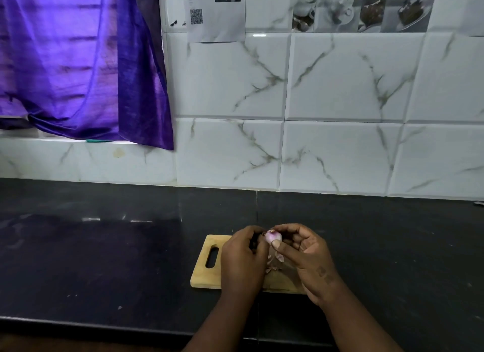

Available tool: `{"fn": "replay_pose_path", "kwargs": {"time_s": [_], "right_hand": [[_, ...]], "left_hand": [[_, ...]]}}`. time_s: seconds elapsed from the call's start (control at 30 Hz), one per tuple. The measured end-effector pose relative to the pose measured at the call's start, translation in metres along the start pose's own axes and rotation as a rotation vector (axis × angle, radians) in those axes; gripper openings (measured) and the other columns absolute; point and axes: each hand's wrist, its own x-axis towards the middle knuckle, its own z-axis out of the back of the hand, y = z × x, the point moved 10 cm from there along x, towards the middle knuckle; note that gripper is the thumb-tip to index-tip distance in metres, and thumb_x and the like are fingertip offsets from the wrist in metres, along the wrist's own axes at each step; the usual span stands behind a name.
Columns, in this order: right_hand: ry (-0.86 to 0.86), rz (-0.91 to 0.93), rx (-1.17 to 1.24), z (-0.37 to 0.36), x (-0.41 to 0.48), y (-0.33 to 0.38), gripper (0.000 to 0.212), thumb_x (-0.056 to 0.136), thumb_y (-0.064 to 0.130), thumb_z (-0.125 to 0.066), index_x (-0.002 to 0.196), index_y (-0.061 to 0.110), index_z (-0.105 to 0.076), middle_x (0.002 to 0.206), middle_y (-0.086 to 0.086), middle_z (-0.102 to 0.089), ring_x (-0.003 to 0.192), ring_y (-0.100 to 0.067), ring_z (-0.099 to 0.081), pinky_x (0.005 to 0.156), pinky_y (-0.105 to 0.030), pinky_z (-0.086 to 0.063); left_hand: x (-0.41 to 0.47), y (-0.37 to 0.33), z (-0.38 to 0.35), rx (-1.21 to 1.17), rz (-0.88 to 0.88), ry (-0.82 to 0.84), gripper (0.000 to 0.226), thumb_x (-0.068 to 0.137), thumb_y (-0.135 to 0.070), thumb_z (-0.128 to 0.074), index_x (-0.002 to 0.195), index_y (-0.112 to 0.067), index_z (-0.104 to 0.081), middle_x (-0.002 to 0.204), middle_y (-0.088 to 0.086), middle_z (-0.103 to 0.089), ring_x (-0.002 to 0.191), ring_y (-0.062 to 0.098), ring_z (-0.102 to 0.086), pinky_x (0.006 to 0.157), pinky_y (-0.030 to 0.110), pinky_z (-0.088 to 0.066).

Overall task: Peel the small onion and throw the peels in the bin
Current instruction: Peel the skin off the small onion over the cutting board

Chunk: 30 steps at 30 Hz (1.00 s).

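Pale purple onion [274,237], partly peeled

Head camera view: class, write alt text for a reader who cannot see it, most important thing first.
Two bare hands hold a small, partly peeled onion above a wooden cutting board on a dark counter; the left hand and the right hand both have a grip on it. Loose peel hangs below the onion. Behind are white marbled tiles and a purple curtain.
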Motion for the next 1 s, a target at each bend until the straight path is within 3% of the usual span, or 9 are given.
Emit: {"fn": "replay_pose_path", "kwargs": {"time_s": [0.17,0.4,0.67,0.83,1.0], "right_hand": [[0.022,-0.028,-0.010,-0.003,0.000,-0.004,0.021,0.087,-0.002,-0.076,0.108,0.001,-0.071,0.105,-0.016,-0.079,0.096,-0.021,-0.075,0.075,-0.026,-0.060],[0.017,-0.006,-0.028,-0.001,0.001,-0.001,0.026,0.078,-0.007,-0.081,0.100,-0.001,-0.067,0.090,-0.006,-0.079,0.081,-0.012,-0.076,0.070,-0.026,-0.062],[-0.001,-0.030,0.045,0.001,0.001,-0.003,0.023,0.083,0.002,-0.080,0.104,0.000,-0.071,0.106,-0.026,-0.075,0.092,-0.030,-0.074,0.081,-0.038,-0.062],[0.027,-0.064,0.101,-0.004,-0.001,-0.004,0.024,0.086,0.001,-0.077,0.108,-0.003,-0.069,0.109,-0.029,-0.073,0.088,-0.025,-0.074,0.077,-0.030,-0.062],[0.032,-0.078,0.127,-0.007,-0.001,-0.006,0.029,0.085,0.003,-0.076,0.111,-0.005,-0.068,0.112,-0.029,-0.073,0.092,-0.026,-0.073,0.078,-0.028,-0.062]], "left_hand": [[-0.001,-0.002,-0.009,-0.049,0.004,0.092,0.012,0.100,-0.030,-0.064,0.105,-0.029,-0.075,0.090,-0.016,-0.075,0.087,-0.001,-0.070,0.070,0.016,-0.057],[-0.001,-0.008,-0.012,-0.030,-0.066,0.111,0.017,0.102,-0.017,-0.060,0.103,-0.026,-0.075,0.095,-0.015,-0.073,0.093,0.001,-0.067,0.076,0.015,-0.053],[-0.001,-0.012,-0.008,0.038,-0.081,0.051,0.021,0.100,-0.009,-0.058,0.101,-0.025,-0.073,0.091,-0.014,-0.071,0.087,0.001,-0.065,0.073,0.016,-0.053],[0.001,0.004,-0.004,-0.077,0.013,0.019,0.025,0.100,-0.004,-0.059,0.096,-0.024,-0.074,0.088,-0.013,-0.073,0.088,0.002,-0.068,0.071,0.013,-0.053],[0.004,0.012,-0.002,-0.017,0.056,-0.005,0.028,0.099,-0.003,-0.059,0.094,-0.028,-0.073,0.086,-0.016,-0.072,0.085,0.002,-0.067,0.071,0.010,-0.050]]}}
